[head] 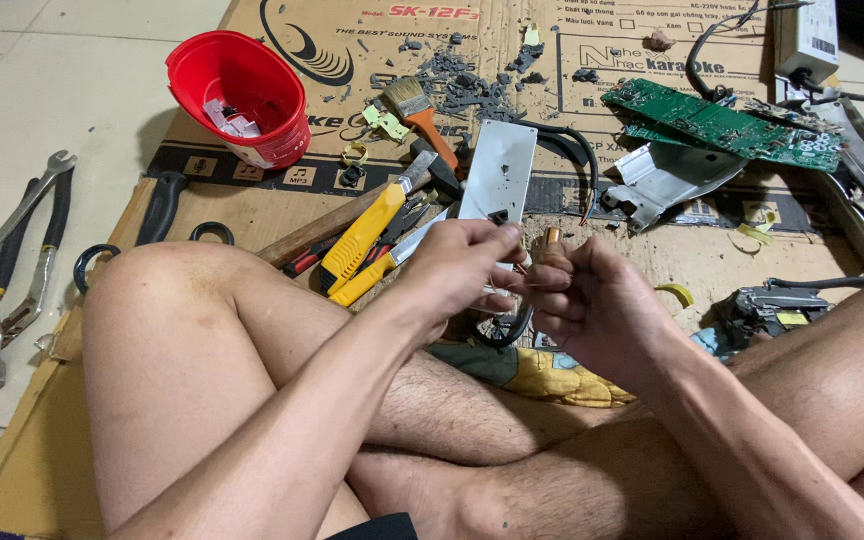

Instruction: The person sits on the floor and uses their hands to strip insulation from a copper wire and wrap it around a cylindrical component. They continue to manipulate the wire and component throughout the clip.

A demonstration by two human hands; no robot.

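Sitting cross-legged on flattened cardboard, both hands up close together over the lap. Left hand curled shut, fingertips pinching thin wires; right hand closed too, gripping a small brass-coloured part that pokes up above the fingers; hard to tell what the part is. Wires and part right between the two hands, just in front of the grey metal plate lying on the cardboard.

To do this bit well, by the look of it: hold the small part steady in the right hand; keep the pinch on the wires light, near their ends; move slowly, no yanking; keep both hands low over the lap, so a dropped piece lands close.

Lots of stuff near: yellow knife, hammer, paintbrush, red bucket, green circuit board, pliers well off on the floor; best not to bump the sharp tools with a knee.
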